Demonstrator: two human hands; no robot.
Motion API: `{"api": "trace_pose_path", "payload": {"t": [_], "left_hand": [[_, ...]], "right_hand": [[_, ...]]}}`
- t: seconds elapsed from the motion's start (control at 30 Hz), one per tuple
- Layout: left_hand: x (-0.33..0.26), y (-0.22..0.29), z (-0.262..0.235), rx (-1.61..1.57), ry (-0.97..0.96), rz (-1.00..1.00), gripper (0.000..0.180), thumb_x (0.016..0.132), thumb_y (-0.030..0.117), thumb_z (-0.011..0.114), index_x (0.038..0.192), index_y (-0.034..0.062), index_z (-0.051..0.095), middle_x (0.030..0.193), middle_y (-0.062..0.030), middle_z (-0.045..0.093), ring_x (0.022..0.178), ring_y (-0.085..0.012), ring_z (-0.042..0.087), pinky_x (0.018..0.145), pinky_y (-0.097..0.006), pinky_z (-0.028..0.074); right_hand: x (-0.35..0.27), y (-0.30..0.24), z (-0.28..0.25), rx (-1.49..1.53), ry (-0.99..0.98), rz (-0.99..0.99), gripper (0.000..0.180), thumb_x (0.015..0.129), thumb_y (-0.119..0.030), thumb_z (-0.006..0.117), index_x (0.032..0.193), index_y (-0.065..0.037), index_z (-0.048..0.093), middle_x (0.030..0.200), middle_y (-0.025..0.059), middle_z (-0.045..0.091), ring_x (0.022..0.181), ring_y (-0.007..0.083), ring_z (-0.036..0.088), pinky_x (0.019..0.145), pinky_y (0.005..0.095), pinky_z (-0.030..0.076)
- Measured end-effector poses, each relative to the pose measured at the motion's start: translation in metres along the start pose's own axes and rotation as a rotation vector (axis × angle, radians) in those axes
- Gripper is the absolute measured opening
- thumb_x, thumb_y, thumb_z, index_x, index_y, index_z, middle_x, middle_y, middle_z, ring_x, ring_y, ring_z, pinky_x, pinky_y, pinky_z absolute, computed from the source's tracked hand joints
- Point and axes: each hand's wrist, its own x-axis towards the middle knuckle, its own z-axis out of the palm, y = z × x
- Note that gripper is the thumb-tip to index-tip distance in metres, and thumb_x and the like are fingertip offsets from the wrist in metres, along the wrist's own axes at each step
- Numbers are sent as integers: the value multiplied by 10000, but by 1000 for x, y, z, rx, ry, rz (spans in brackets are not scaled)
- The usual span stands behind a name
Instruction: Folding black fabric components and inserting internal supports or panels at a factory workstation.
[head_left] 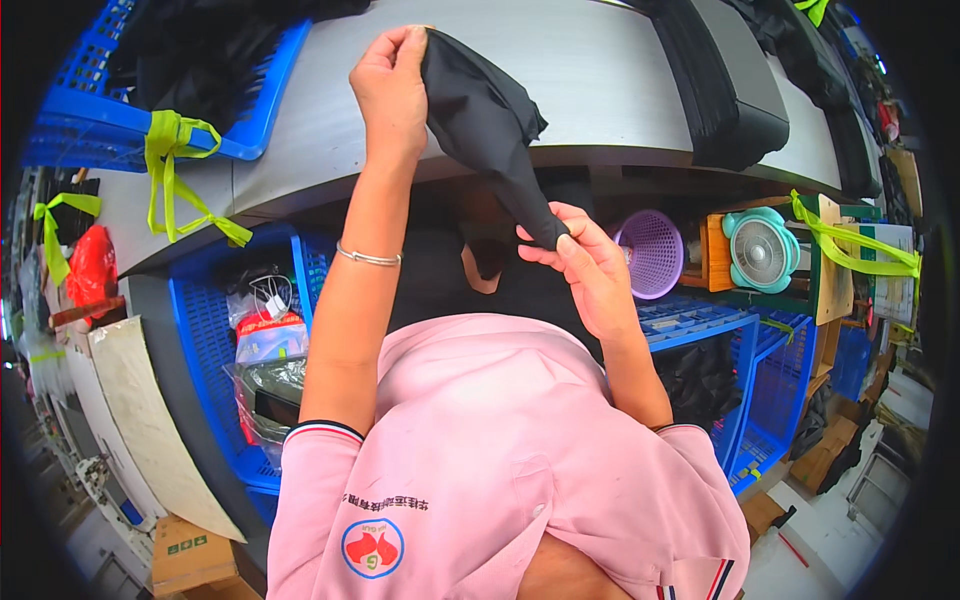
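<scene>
the left hand (392,88) is raised at about 11 o'clock, its fingers pinched shut on the top edge of a black cloth (485,130). the cloth hangs down and to the right, narrowing to a twisted end near the centre, where the right hand (585,265) grips it between thumb and curled fingers. both hands hold the cloth in the air, over the front edge of a grey table (600,70). a thin bracelet (368,258) sits on the left forearm, and a pink shirt (500,450) fills 6 o'clock.

on the table at 10 o'clock stands a blue crate (95,120) tied with a yellow-green strap (170,150); at 1 o'clock lies a stack of dark fabric (725,90). below the table, at 3 o'clock, are a purple basket (652,252) and a teal fan (762,250), just beside each other. at 8 o'clock, blue bins (205,340) hold bagged goods.
</scene>
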Motion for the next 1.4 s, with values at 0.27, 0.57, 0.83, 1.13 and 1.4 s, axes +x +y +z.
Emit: {"api": "trace_pose_path", "payload": {"t": [0.27, 0.57, 0.83, 1.13, 1.4], "left_hand": [[-20, 0, 3, -28, -53, -126, 179, 946, 130, 686, 1033, -24, 714, 850, 27, 646, 755, -42, 520, 678, -194, 420], [-3, 5, -23, 68, 79, -37, 160, 953, 103, 656, 1029, -24, 716, 953, -44, 716, 846, -78, 615, 768, -221, 490], [-44, 26, -5, 156, -188, -30, 139, 950, 115, 687, 983, -18, 713, 882, 20, 675, 811, -42, 585, 744, -201, 476], [-116, 65, 25, 373, -715, -2, 48, 894, 19, 692, 914, -3, 730, 845, -34, 695, 800, -93, 625, 741, -235, 496], [-85, 31, -1, 331, -212, 130, 95, 906, 86, 724, 911, -4, 755, 813, -26, 693, 760, -92, 611, 711, -237, 483]], "right_hand": [[-13, 6, -14, 132, 85, 215, 249, 1014, -174, 560, 1143, 35, 598, 1181, 150, 630, 1002, 213, 673, 893, 355, 552], [-31, 12, -6, 11, -59, 15, 168, 941, -162, 665, 889, -3, 674, 1237, 122, 549, 1019, 234, 649, 926, 374, 532], [-18, 19, -25, -416, 293, 37, 644, 918, -175, 688, 1477, -39, 399, 1433, 134, 451, 1213, 258, 555, 1012, 375, 455], [72, -3, -6, -1021, 453, -461, 671, 749, -19, 739, 1368, -18, 481, 1285, 204, 564, 1071, 365, 631, 863, 398, 537], [33, -13, -3, 387, -25, 260, 382, 951, -188, 669, 1263, 22, 599, 1092, 64, 704, 952, 118, 659, 840, 269, 514]]}}
